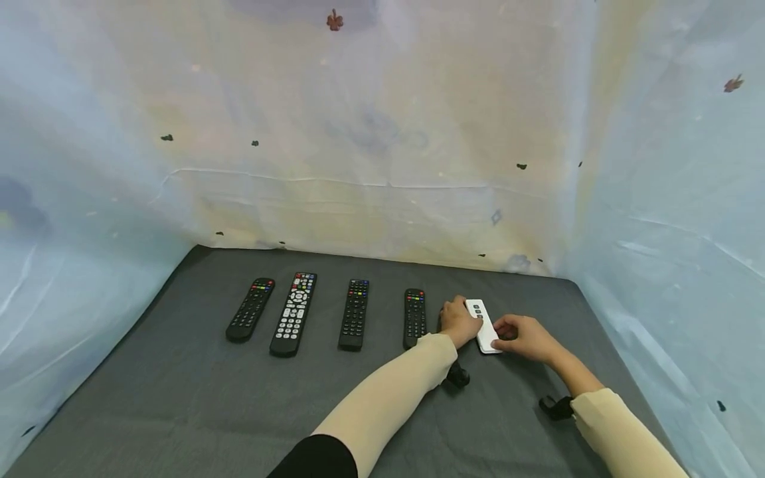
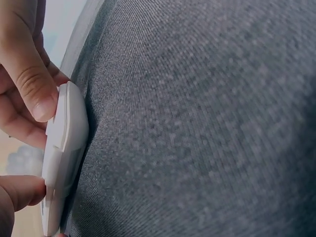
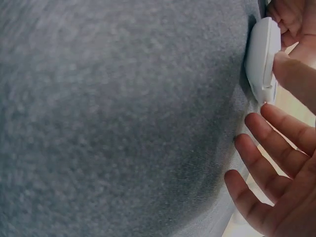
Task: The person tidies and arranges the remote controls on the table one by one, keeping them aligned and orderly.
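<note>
A slim white remote control (image 1: pixel 483 326) with a few dark buttons lies slightly slanted, buttons up, at the right of the row. My left hand (image 1: pixel 461 322) holds its left side, the thumb (image 2: pixel 22 191) against the edge; its other fingers are mostly hidden. At the remote's near right corner is my right hand (image 1: pixel 527 338). In the right wrist view its thumb (image 3: pixel 292 74) touches the remote, while the other fingers (image 3: pixel 256 160) fan out loosely, the index tip close to the corner. Left of my left hand lies a black remote control (image 1: pixel 414 313), partly covered by the wrist.
Further left on the grey cloth-covered table (image 1: pixel 197 398) lie a black remote with coloured keys (image 1: pixel 355 312), a larger one with white keys (image 1: pixel 293 315) and a slanted black one (image 1: pixel 250 311). Pale patterned sheeting (image 1: pixel 382 133) encloses the table's back and sides.
</note>
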`<state>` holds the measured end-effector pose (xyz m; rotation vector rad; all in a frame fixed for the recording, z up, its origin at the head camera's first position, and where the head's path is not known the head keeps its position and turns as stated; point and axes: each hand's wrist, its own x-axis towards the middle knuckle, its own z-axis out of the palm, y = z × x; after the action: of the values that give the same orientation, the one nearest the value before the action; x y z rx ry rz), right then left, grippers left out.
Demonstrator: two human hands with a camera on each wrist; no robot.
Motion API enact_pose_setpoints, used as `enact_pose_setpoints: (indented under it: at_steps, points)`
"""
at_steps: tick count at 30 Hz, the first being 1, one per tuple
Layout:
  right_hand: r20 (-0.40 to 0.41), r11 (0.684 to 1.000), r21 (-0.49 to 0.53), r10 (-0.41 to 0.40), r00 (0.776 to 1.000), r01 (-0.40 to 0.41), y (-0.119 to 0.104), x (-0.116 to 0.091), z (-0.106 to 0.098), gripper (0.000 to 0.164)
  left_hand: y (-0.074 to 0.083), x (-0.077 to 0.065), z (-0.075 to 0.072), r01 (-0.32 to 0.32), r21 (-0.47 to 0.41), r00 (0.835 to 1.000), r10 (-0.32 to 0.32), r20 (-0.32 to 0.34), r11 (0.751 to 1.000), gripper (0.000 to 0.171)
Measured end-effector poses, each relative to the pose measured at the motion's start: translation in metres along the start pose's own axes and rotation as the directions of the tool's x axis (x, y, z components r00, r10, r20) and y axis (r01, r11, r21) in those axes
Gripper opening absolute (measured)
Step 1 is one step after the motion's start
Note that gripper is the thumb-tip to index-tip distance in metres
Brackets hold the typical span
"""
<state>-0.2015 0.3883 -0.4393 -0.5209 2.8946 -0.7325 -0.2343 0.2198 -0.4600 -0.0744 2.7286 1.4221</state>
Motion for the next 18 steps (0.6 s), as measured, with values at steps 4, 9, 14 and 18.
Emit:
enact_pose_setpoints:
  at_steps: [4, 9, 14, 18]
  points:
    - [-0.01, 1.0, 0.005, -0.011, 1.0, 0.011, -0.001, 0.007, 0.003, 0.031, -0.003, 0.002, -0.005, 0.003, -0.015, 1.0, -0.003, -0.012, 1.0, 0.053]
    - [-0.007, 0.999, -0.003, -0.036, 0.999, 0.036, -0.002, 0.013, 0.005, 0.031, -0.004, 0.004, -0.01, 0.027, 0.029, 1.0, -0.027, 0.007, 0.999, 0.057]
    - [-0.019, 0.997, -0.032, -0.072, 0.997, 0.072, -0.001, 0.013, 0.006, 0.035, -0.002, 0.006, -0.012, 0.044, 0.067, 0.999, -0.045, 0.015, 0.997, 0.055]
    - [-0.036, 0.995, -0.045, -0.092, 0.995, 0.091, 0.0, 0.009, 0.005, 0.035, 0.003, 0.006, -0.016, 0.015, 0.057, 0.999, -0.017, 0.032, 0.998, 0.057]
